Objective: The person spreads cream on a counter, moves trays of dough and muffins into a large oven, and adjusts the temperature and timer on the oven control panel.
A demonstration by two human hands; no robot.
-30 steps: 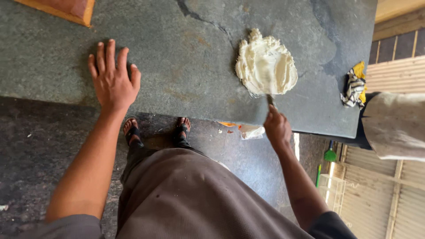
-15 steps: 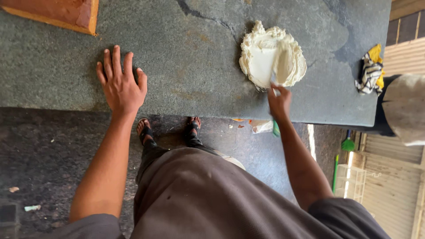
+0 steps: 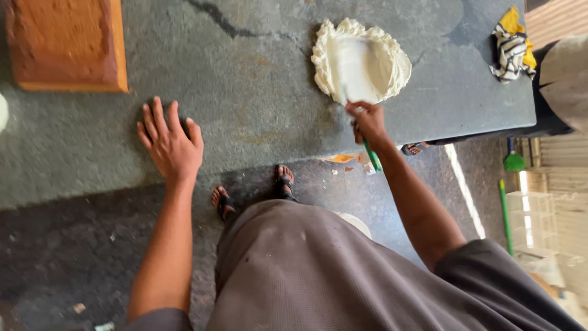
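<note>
The right hand (image 3: 367, 121), closed around a green-handled scraper (image 3: 354, 73), has pushed the blade further into the white dough (image 3: 360, 60) near the counter's (image 3: 257, 92) front edge. The left hand (image 3: 171, 142) stays spread flat on the counter, fingers apart.

Workshop: stone slab worktable (image 3: 257, 104), rough floor (image 3: 73, 257), broom (image 3: 513, 160).

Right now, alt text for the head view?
The right hand holds a green-handled scraper on a pale mound of dough on a grey stone counter. The left hand lies flat on the counter, below an orange-brown block.
</note>
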